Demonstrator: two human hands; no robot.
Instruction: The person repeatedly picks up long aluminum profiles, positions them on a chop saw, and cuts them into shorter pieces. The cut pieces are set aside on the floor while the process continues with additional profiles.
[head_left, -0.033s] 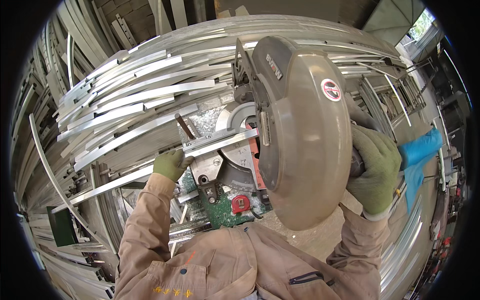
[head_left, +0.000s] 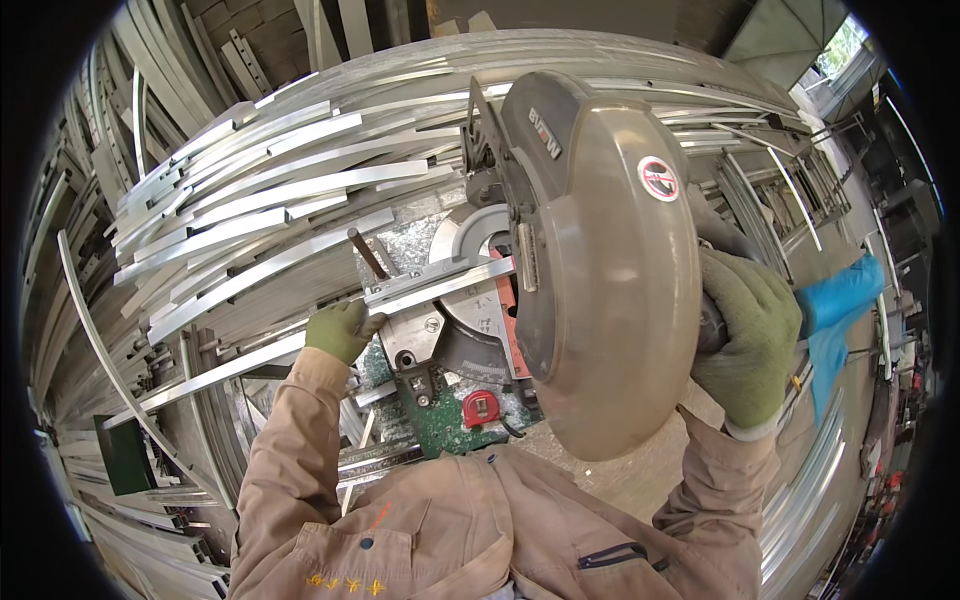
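A miter saw with a large smoky guard takes up the middle right, its head lowered over the round base. My right hand, in a green glove, is closed around the saw handle. A long silvery metal bar lies along the saw's fence and runs left past the base; its right end goes behind the guard. My left hand, also gloved in green, grips this bar just left of the base, thumb toward the saw. The blade and the spot where it meets the bar are hidden by the guard.
A red tape measure lies on the green, chip-strewn saw stand. Stacked metal profiles cover the area behind and to the left. A blue plastic wrap hangs right of my right hand. A rusty rod sticks up by the fence.
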